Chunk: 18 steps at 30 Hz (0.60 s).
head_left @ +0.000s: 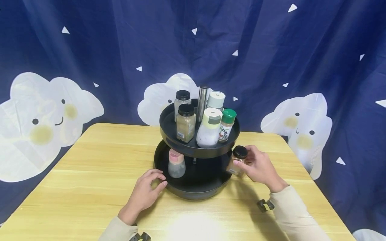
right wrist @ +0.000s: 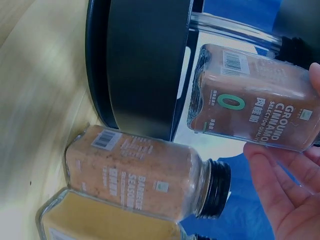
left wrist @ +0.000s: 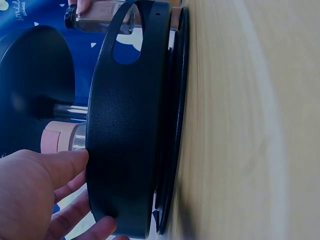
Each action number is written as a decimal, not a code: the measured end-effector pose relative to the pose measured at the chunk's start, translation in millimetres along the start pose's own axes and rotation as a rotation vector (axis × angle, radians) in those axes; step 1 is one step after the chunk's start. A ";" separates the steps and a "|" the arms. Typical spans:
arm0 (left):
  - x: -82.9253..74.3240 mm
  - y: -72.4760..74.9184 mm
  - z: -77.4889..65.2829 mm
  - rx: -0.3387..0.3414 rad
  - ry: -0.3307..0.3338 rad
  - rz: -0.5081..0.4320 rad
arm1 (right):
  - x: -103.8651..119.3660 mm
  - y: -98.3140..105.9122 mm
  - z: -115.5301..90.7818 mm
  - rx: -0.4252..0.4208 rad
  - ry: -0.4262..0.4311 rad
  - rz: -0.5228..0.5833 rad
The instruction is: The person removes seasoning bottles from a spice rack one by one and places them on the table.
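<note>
My right hand [head_left: 260, 165] grips a jar of ground cinnamon [right wrist: 265, 95] with a black lid, held at the right rim of the lower tray of a black two-tier rack [head_left: 196, 194]. In the right wrist view its base is raised off the table, tilted toward the rack. On the rack's left side, my left hand [head_left: 146, 192] touches the lower tray's outer wall [left wrist: 125, 135] with relaxed fingertips. Inside that tray stands a pink-topped shaker bottle [head_left: 176, 165]. Beside the rack, a barbecue seasoning jar [right wrist: 135, 170] and a jar of yellow powder [right wrist: 105, 220] stand on the table.
The upper tray [head_left: 205, 153] carries a jar of tan powder [head_left: 186, 124], another black-lidded jar [head_left: 182, 97], a yellow-topped shaker [head_left: 209, 130], a white-capped container [head_left: 216, 98] and a green-capped spice bottle [head_left: 227, 127]. A metal post [head_left: 202, 103] rises there. Behind the wooden table [head_left: 105, 154] hangs a blue curtain [head_left: 150, 43].
</note>
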State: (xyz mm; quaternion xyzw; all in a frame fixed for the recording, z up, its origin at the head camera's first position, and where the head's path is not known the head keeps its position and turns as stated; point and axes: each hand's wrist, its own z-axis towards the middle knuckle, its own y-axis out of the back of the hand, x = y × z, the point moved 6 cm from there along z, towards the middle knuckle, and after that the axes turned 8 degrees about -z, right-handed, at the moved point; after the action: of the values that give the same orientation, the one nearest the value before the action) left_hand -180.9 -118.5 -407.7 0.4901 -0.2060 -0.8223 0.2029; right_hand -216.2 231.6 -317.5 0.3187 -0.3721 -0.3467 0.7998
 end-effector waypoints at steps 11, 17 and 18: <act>-0.8 0.1 -0.4 -0.001 0.000 0.007 | -6.2 7.1 -5.4 -0.025 -0.004 -0.008; -1.9 0.7 -0.4 -0.006 -0.014 0.005 | -8.8 10.3 -9.0 -0.032 -0.010 0.003; -2.6 1.0 -0.4 -0.008 -0.018 0.005 | -9.3 10.9 -9.5 -0.033 -0.014 0.000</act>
State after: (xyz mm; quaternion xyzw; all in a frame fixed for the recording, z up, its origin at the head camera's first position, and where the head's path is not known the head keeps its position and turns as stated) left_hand -179.2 -118.0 -405.6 0.4813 -0.2058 -0.8271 0.2048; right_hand -209.5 247.5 -317.6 0.3027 -0.3721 -0.3551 0.8024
